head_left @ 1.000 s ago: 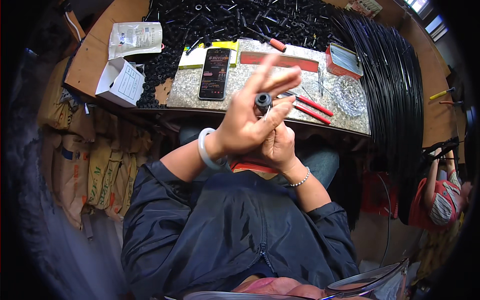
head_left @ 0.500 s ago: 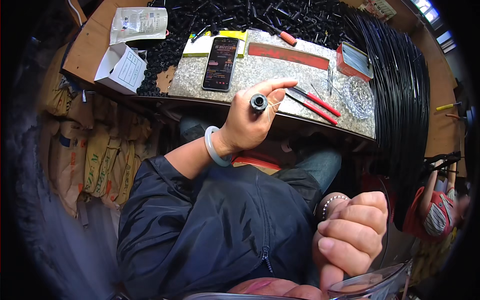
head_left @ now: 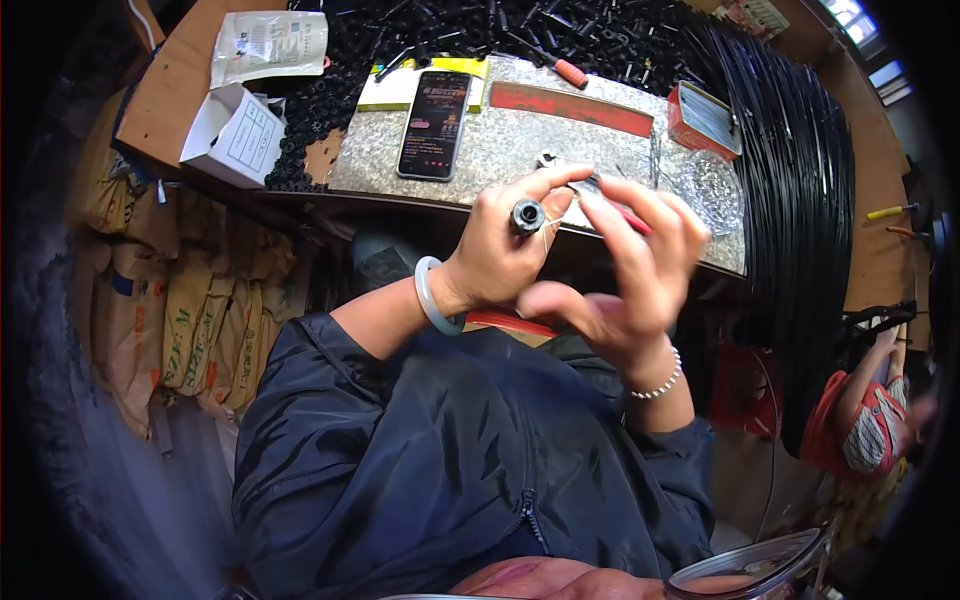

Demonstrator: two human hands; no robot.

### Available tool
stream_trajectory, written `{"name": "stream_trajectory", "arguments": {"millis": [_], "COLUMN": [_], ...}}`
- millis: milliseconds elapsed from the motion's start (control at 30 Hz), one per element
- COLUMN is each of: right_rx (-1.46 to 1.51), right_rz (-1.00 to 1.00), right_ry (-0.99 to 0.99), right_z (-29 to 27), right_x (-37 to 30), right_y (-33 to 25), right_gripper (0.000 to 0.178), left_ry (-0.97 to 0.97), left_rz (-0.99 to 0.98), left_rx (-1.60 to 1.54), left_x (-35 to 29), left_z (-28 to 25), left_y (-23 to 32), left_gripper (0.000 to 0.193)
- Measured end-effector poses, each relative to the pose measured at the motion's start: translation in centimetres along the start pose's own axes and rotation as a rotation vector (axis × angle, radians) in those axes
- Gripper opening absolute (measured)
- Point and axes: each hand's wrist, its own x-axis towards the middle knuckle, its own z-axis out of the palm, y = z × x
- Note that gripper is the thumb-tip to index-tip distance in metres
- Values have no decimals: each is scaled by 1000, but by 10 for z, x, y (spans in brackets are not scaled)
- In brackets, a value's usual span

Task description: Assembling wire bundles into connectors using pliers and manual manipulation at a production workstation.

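My left hand (head_left: 505, 245) is closed around a black tubular part (head_left: 527, 216), its round hollow end facing up. From beside it a thin pale strand (head_left: 547, 238) runs at my thumb; I cannot tell what it is. My right hand (head_left: 640, 265) hovers just right of the left one, fingers apart and the thumb held away from them, with nothing visible in it. Behind my right hand, red-handled pliers (head_left: 634, 220) show only in part. Past my left fingertips a small shiny piece (head_left: 546, 159) lies on the speckled work surface (head_left: 380, 150).
A phone (head_left: 435, 125) lies on the speckled surface, near a red strip (head_left: 570, 108) and a screwdriver (head_left: 571, 74). A red box (head_left: 703, 120) and glass dish (head_left: 712, 195) stand right, beside long black rods (head_left: 795, 170). Black parts (head_left: 420, 30) heap behind; a white box (head_left: 235, 140) sits left.
My right hand has come up from low on the right to beside my left hand, and its curled fingers have spread. The left hand keeps its hold on the black tubular part.
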Motion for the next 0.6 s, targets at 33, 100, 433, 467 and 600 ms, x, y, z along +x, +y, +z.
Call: {"name": "stream_trajectory", "arguments": {"millis": [33, 100, 433, 467, 600], "right_rx": [-25, -61, -320, -337, -253], "right_rz": [20, -49, 220, 173, 217], "right_ry": [-27, -1, -297, -318, -394], "right_z": [9, 18, 41, 43, 43], "right_x": [1, -7, -79, -81, -83], "right_y": [-3, -2, 105, 110, 110], "right_gripper": [51, 31, 25, 24, 19], "left_ry": [8, -44, 130, 125, 120], "left_rz": [-1, 34, -202, -201, -226], "left_rx": [2, -67, -65, -59, -62], "left_x": [-3, -6, 1, 0, -1], "left_z": [0, -6, -28, -26, -23], "left_y": [-3, -3, -6, -5, -8], "left_gripper": [35, 37, 32, 31, 29]}}
